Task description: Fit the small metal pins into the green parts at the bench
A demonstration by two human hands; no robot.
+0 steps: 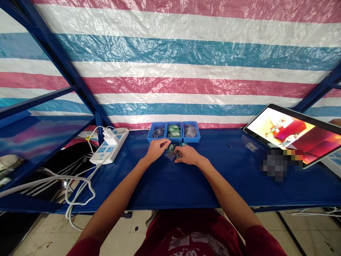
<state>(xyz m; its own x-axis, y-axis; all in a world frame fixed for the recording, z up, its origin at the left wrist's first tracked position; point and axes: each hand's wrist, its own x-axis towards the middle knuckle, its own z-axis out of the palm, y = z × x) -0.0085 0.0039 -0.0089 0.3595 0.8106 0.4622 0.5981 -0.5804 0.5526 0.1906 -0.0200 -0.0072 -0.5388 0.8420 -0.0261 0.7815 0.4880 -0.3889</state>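
Observation:
My left hand [158, 150] is just in front of the blue bins, thumb and fingertips pinched together. Whatever is in that pinch, if anything, is too small to make out. My right hand [188, 155] is beside it, its fingers closed at the edge of a small clear plastic bag [169, 155] with dark thin pieces showing near the fingertips. Green-printed packets [172, 146] lie between the hands, partly covered by the fingers. Behind them stand three joined blue bins: one with dark metal pins or screws [158, 133], one with green packets [174, 131], one with clear bags [190, 130].
On the blue table [170, 192], a white power strip [109, 147] with a plug and loose cables [80, 192] lies left. To the right are a dark pin [229, 146], a small clear bag [251, 147], a tilted lit screen [295, 135] and a blurred patch.

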